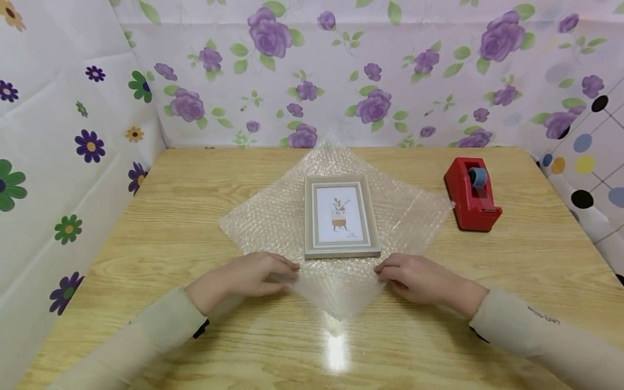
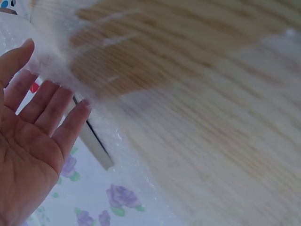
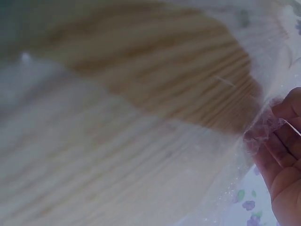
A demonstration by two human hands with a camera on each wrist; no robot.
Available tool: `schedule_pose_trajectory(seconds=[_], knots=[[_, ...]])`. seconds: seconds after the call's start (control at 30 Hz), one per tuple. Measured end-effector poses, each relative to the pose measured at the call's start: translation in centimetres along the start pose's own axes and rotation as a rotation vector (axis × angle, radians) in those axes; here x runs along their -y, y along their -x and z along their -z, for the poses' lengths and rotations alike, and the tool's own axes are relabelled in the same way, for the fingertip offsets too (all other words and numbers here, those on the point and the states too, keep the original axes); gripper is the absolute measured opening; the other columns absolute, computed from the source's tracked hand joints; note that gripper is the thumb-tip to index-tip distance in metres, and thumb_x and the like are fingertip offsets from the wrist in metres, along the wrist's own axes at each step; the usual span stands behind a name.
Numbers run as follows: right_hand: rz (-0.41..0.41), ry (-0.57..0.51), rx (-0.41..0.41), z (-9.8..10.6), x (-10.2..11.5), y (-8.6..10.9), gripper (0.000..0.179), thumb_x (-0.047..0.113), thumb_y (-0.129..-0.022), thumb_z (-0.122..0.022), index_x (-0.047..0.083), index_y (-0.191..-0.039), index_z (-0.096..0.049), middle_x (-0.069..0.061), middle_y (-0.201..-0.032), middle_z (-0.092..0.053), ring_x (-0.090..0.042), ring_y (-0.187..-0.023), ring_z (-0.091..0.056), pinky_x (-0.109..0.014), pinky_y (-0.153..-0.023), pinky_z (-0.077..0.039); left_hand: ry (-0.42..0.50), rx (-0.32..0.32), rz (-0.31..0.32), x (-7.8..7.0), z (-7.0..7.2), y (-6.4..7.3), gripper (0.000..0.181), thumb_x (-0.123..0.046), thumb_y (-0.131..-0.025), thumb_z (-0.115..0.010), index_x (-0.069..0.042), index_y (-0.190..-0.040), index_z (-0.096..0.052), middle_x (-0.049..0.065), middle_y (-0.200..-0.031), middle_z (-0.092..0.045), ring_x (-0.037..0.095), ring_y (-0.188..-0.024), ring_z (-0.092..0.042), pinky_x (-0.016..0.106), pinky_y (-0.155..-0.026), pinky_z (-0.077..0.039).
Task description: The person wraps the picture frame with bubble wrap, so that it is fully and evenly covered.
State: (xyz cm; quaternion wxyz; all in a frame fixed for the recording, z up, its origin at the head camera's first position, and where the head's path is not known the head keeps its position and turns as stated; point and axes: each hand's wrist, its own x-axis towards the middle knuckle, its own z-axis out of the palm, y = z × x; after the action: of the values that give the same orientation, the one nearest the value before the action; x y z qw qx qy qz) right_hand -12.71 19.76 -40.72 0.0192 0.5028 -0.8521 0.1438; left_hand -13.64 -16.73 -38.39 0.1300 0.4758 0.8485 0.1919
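Observation:
A picture frame [image 1: 342, 216] with a potted-plant print lies face up on a sheet of bubble wrap [image 1: 273, 216], which is spread cornerwise on the table. At the sheet's near left edge is my left hand [image 1: 255, 273]. Its fingers [image 2: 56, 110] reach out straight against the wrap, and the thumb stands apart from them in the left wrist view. On the opposite side, my right hand [image 1: 414, 276] pinches the near right edge. Crumpled bubble wrap [image 3: 265, 127] shows between that thumb and the fingers. The sheet's near corner lies between the two hands.
A red tape dispenser [image 1: 472, 197] with a blue roll stands to the right, close to the sheet's right corner. Flowered cloth [image 1: 292, 70] hangs behind the wooden table [image 1: 195, 184], and patterned sheets line both sides.

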Motion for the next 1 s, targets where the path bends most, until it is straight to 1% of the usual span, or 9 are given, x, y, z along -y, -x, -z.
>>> schedule_pose_trajectory(seconds=[0.1,0.3,0.33,0.43,0.53,0.63,0.77,0.87,1.0], knots=[[-0.019,-0.01,0.025,0.2,0.5,0.0,0.018,-0.001,-0.079,-0.069,0.007,-0.095,-0.069,-0.006,-0.105,-0.068,-0.019,-0.096,-0.065,-0.034,-0.081,-0.057,0.039,0.025,0.01,-0.2,0.1,-0.1,0.021,-0.017,-0.09,-0.064,-0.006,-0.107,-0.071,0.013,-0.122,-0.065,0.026,-0.113,-0.062,0.037,-0.1,-0.049],[-0.019,-0.041,0.059,0.4,1.8,0.1,0.015,-0.001,-0.078,-0.067,0.009,-0.09,-0.069,-0.004,-0.1,-0.068,-0.017,-0.092,-0.065,-0.031,-0.08,-0.057,0.107,0.046,-0.008,-0.7,0.1,0.4,0.014,-0.014,-0.089,-0.065,-0.008,-0.097,-0.074,0.013,-0.113,-0.069,0.025,-0.105,-0.066,0.032,-0.094,-0.053],[-0.015,-0.048,0.061,0.4,2.0,0.1,0.015,-0.001,-0.078,-0.067,0.009,-0.089,-0.069,-0.004,-0.099,-0.069,-0.016,-0.091,-0.065,-0.031,-0.079,-0.057,0.127,0.051,-0.009,-0.7,0.1,0.4,0.013,-0.013,-0.088,-0.065,-0.008,-0.097,-0.074,0.013,-0.112,-0.069,0.025,-0.105,-0.066,0.031,-0.093,-0.053],[0.007,-0.074,0.055,0.6,2.7,0.3,0.017,-0.002,-0.076,-0.066,0.01,-0.087,-0.068,-0.002,-0.095,-0.068,-0.014,-0.087,-0.065,-0.028,-0.076,-0.057,0.205,0.081,0.018,-0.8,0.1,0.7,0.012,-0.014,-0.089,-0.065,-0.009,-0.096,-0.074,0.011,-0.112,-0.069,0.024,-0.107,-0.066,0.028,-0.092,-0.053],[0.04,-0.108,0.053,0.8,3.2,0.5,0.019,-0.003,-0.073,-0.065,0.01,-0.085,-0.068,0.001,-0.092,-0.068,-0.011,-0.085,-0.064,-0.025,-0.074,-0.056,0.303,0.118,0.044,-0.8,0.1,1.0,0.012,-0.015,-0.09,-0.064,-0.009,-0.095,-0.073,0.011,-0.113,-0.069,0.024,-0.108,-0.065,0.026,-0.092,-0.053],[0.074,-0.141,0.07,1.0,3.6,0.6,0.019,-0.004,-0.074,-0.065,0.011,-0.086,-0.067,0.003,-0.091,-0.067,-0.008,-0.084,-0.063,-0.024,-0.074,-0.056,0.374,0.146,0.056,-0.8,0.2,1.3,0.013,-0.016,-0.09,-0.064,-0.008,-0.095,-0.074,0.012,-0.113,-0.069,0.025,-0.108,-0.065,0.028,-0.093,-0.053],[0.091,-0.19,0.104,1.3,3.9,0.7,0.02,-0.002,-0.075,-0.066,0.012,-0.089,-0.067,0.005,-0.091,-0.067,-0.005,-0.085,-0.062,-0.021,-0.074,-0.055,0.406,0.151,0.052,-0.8,0.3,1.6,0.017,-0.017,-0.091,-0.063,-0.005,-0.099,-0.073,0.011,-0.109,-0.07,0.021,-0.105,-0.066,0.03,-0.094,-0.052],[0.078,-0.242,0.118,1.8,4.0,0.7,0.019,-0.002,-0.077,-0.066,0.012,-0.09,-0.067,0.006,-0.089,-0.066,-0.001,-0.082,-0.06,-0.018,-0.072,-0.054,0.423,0.144,0.066,-0.8,0.6,1.8,0.02,-0.018,-0.091,-0.062,-0.004,-0.101,-0.072,0.008,-0.105,-0.072,0.016,-0.101,-0.067,0.032,-0.094,-0.053],[0.035,-0.306,0.125,2.6,4.0,0.6,0.019,-0.003,-0.078,-0.067,0.013,-0.088,-0.066,0.008,-0.084,-0.064,0.003,-0.077,-0.054,-0.014,-0.066,-0.051,0.451,0.12,0.087,-0.7,1.2,2.0,0.018,-0.019,-0.092,-0.062,-0.005,-0.098,-0.073,0.005,-0.102,-0.073,0.014,-0.1,-0.066,0.041,-0.098,-0.049]])
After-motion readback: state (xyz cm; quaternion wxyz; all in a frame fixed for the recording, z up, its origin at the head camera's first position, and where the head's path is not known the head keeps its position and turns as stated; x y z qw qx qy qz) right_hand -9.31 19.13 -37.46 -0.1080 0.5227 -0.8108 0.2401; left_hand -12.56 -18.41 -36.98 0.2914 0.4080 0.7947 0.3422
